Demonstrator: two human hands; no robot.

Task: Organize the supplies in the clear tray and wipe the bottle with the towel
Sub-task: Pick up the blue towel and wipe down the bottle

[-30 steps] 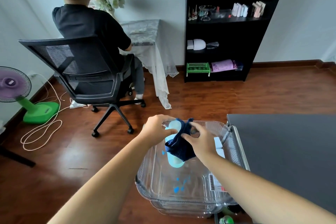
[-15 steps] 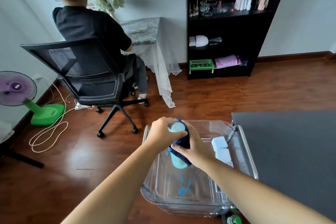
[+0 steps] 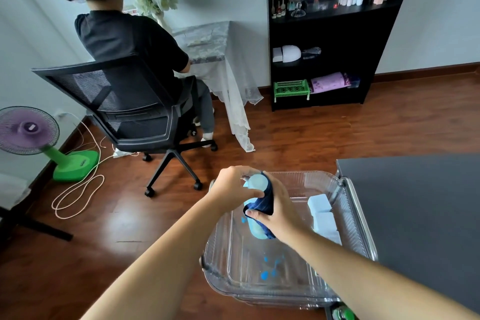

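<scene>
Evidently mid-wipe, my left hand point(image 3: 233, 187) gripped the pale blue plastic bottle point(image 3: 255, 182) above the clear plastic tray point(image 3: 285, 174). My right hand point(image 3: 279, 213) clutched the dark blue cloth towel point(image 3: 262, 202) round it. Pale blue boxes point(image 3: 320, 206) already lay inside.

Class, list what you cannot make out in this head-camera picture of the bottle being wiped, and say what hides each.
1. Head view: label and middle of the bottle, wrapped by the towel and right hand.
2. Head view: the green object, cut off by the bottom edge.
3. Head view: the shelf items, too small to identify.
</scene>
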